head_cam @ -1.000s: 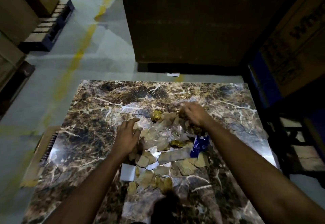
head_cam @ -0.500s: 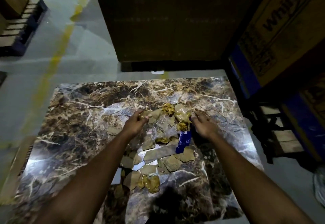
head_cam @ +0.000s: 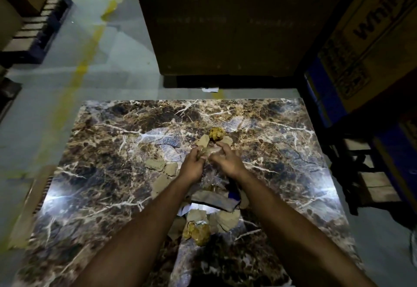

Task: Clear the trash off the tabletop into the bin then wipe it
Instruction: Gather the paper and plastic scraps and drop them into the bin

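A brown marble tabletop [head_cam: 101,174] carries a heap of trash at its middle. Torn cardboard scraps [head_cam: 155,164] lie left of my hands, more cardboard [head_cam: 228,218] lies nearer me. A crumpled yellow wrapper [head_cam: 216,134] sits at the far end of the heap, another yellow wrapper [head_cam: 198,232] at the near end. A blue wrapper [head_cam: 233,194] peeks out under my right forearm. My left hand [head_cam: 193,165] and right hand [head_cam: 225,160] meet over the heap, both gripping crumpled clear plastic [head_cam: 211,151] and scraps between them. No bin shows.
A large dark cardboard box [head_cam: 225,27] stands beyond the table's far edge. Printed boxes [head_cam: 372,38] and a wooden pallet [head_cam: 372,185] crowd the right side. Grey floor with a yellow line [head_cam: 85,65] lies to the left, with a pallet [head_cam: 36,32] further off.
Both hands have swept inward from the sides of the heap and now meet at its far middle, bunching plastic and scraps together. The camera view shifted slightly.
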### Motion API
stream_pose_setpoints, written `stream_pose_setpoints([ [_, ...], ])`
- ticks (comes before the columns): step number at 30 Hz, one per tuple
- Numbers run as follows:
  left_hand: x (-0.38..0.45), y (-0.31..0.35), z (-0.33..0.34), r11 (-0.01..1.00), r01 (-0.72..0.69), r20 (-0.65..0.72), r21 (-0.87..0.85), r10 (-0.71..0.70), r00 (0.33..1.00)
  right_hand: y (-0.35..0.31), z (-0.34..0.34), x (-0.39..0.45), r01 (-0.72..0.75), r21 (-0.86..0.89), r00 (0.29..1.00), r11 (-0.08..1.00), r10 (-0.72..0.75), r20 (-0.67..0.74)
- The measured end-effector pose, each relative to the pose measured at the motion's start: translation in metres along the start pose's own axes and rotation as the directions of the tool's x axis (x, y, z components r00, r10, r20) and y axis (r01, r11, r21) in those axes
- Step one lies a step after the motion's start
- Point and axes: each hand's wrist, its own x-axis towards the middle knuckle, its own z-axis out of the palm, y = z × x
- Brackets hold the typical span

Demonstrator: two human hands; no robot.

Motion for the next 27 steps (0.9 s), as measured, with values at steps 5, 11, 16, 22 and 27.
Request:
stream_pose_setpoints([
  [5,-0.01,0.007,0.003,0.963,0.039,0.047,-0.266,-0.028,0.998,0.001,0.004,-0.005,0.087,0.067,0.996,0.994,-0.086,-0.016],
  [11,-0.018,0.014,-0.002,0.949,0.043,0.125,-0.312,-0.004,0.992,-0.004,0.005,-0.011,0.138,0.186,0.989,0.973,-0.126,-0.077],
  [16,-0.028,0.024,-0.022,0.903,0.112,0.259,-0.414,-0.001,0.966,-0.001,-0.008,-0.012,0.14,0.191,0.987,0.972,-0.123,-0.099],
  [22,-0.027,0.013,-0.063,0.945,0.03,0.1,-0.325,0.003,0.995,0.001,-0.042,-0.013,0.144,0.434,0.977,0.889,-0.057,-0.207],
  [27,-0.053,0.003,-0.066,0.93,0.066,0.27,-0.362,0.037,0.962,0.0,-0.05,-0.022,0.088,0.707,0.976,0.702,0.08,-0.201],
])
